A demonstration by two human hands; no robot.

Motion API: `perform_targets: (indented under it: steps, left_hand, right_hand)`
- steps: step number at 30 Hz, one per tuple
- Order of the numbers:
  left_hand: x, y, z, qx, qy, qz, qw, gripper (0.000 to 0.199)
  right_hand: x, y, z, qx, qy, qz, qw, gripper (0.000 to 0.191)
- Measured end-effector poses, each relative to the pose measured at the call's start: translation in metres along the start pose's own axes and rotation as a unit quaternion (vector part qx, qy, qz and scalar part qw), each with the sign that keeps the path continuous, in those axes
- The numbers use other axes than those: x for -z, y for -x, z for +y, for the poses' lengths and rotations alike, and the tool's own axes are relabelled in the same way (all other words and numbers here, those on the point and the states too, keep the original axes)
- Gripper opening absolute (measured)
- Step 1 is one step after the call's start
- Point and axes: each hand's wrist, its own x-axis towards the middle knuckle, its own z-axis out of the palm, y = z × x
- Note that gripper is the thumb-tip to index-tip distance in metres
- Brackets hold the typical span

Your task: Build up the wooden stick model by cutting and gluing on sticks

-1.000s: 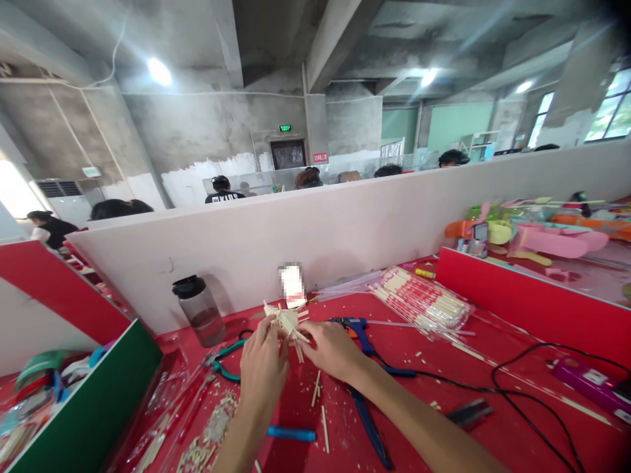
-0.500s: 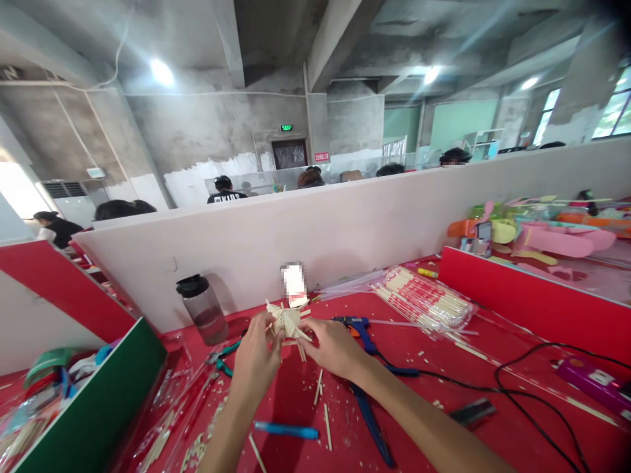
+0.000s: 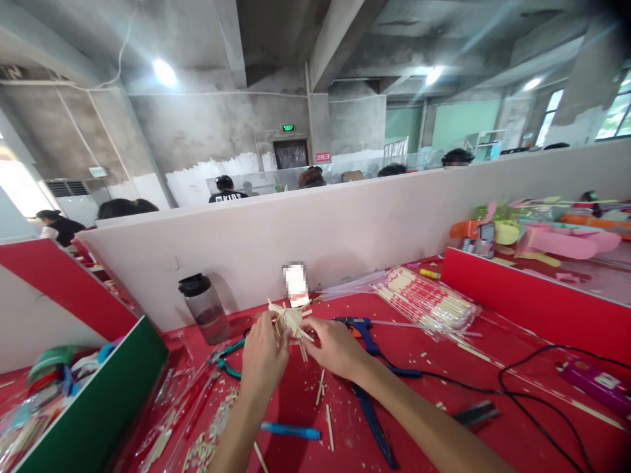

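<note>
A small model made of thin wooden sticks (image 3: 290,320) is held up between both hands over the red table. My left hand (image 3: 266,348) grips its left side, fingers bent around it and thumb in front. On its right side my right hand (image 3: 332,343) pinches an edge between thumb and fingers. A blue glue gun (image 3: 362,332) lies just beyond my right hand. Teal-handled pliers (image 3: 229,361) rest left of my left hand. Below the hands are a blue pen (image 3: 290,431) and loose sticks (image 3: 329,427). The fingertips partly hide the model.
A dark bottle (image 3: 204,309) and a bright phone (image 3: 296,284) stand by the white partition (image 3: 345,223). Packed chopsticks (image 3: 428,299) lie to the right. A black cable (image 3: 468,382) crosses the table's right part. Dark blue-handled pliers (image 3: 373,427) lie near my right forearm.
My left hand has turned slightly and shifted a little to the right on the stick model. The right hand keeps its pinch. The whole view has moved very slightly.
</note>
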Motion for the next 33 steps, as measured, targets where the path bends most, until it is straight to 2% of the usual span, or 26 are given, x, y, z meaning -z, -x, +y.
perform_targets:
  steps: [7, 18, 22, 26, 30, 33]
  left_hand:
    - [0.004, 0.0, 0.001, -0.005, 0.008, -0.013, 1.0, 0.016]
    - [-0.002, 0.002, 0.002, -0.031, -0.031, 0.028, 0.999, 0.023]
    - [0.001, 0.0, -0.001, -0.021, 0.002, 0.012, 1.0, 0.023]
    - [0.02, -0.006, -0.008, 0.013, 0.039, 0.008, 0.999, 0.028]
    - [0.053, -0.013, -0.016, 0.086, 0.017, -0.02, 0.996, 0.034]
    - [0.077, -0.015, -0.02, 0.111, 0.02, -0.031, 0.993, 0.034]
  right_hand:
    - [0.001, 0.0, -0.001, 0.003, 0.002, -0.001, 1.0, 0.021]
    - [0.0, -0.001, -0.002, 0.007, 0.0, 0.003, 1.0, 0.02]
    - [0.001, 0.0, -0.002, 0.007, -0.003, 0.0, 1.0, 0.02]
    - [0.002, 0.0, -0.002, -0.001, -0.001, -0.006, 1.0, 0.021]
    - [0.002, 0.0, -0.001, -0.008, 0.01, -0.006, 1.0, 0.021]
    - [0.001, 0.0, 0.001, -0.005, 0.011, -0.006, 1.0, 0.018]
